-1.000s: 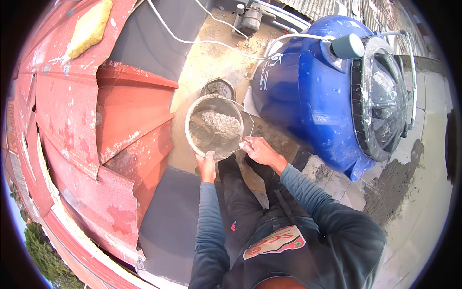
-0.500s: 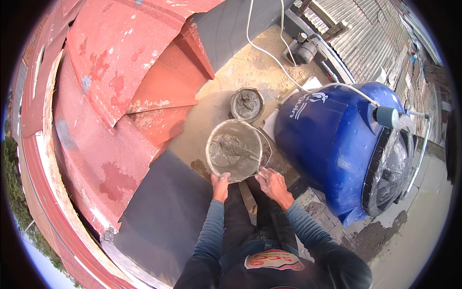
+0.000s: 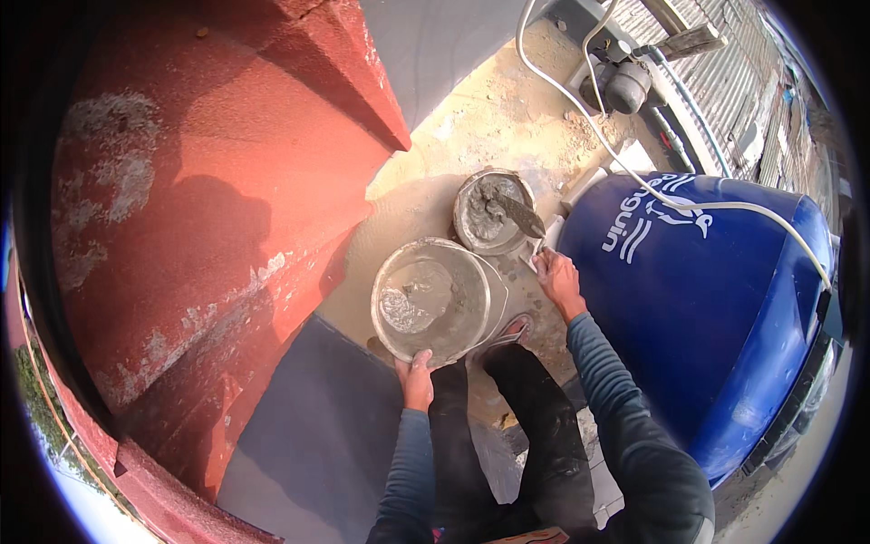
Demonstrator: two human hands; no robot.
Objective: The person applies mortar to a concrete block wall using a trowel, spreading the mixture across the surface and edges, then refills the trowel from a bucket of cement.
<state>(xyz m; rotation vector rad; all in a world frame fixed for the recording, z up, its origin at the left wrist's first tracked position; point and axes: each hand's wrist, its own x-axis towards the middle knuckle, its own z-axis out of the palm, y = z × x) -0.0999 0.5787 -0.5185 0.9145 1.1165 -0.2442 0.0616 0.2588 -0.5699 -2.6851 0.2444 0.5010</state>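
My left hand (image 3: 417, 382) grips the near rim of a large bucket (image 3: 478, 304), thumb over the edge. Wet grey mix (image 3: 419, 295) lies in its bottom, and a thin wire handle (image 3: 501, 308) hangs along its right side. My right hand (image 3: 560, 279) is closed around the handle of a trowel. The trowel's mortar-smeared blade (image 3: 521, 218) points into a smaller bucket (image 3: 464, 220) just beyond the large one. Thick grey mortar (image 3: 489, 201) fills much of that smaller bucket.
A big blue plastic tank (image 3: 698, 317) lies close on my right, with a white hose (image 3: 625, 163) across it. Red metal roofing sheets (image 3: 217, 208) rise on my left. A pump (image 3: 627, 86) stands at the far right. My sandalled foot (image 3: 515, 329) is beside the large bucket.
My right hand has left the large bucket's rim and moved forward and right, now with the trowel over the smaller bucket. My left hand stays on the rim. The view has shifted closer.
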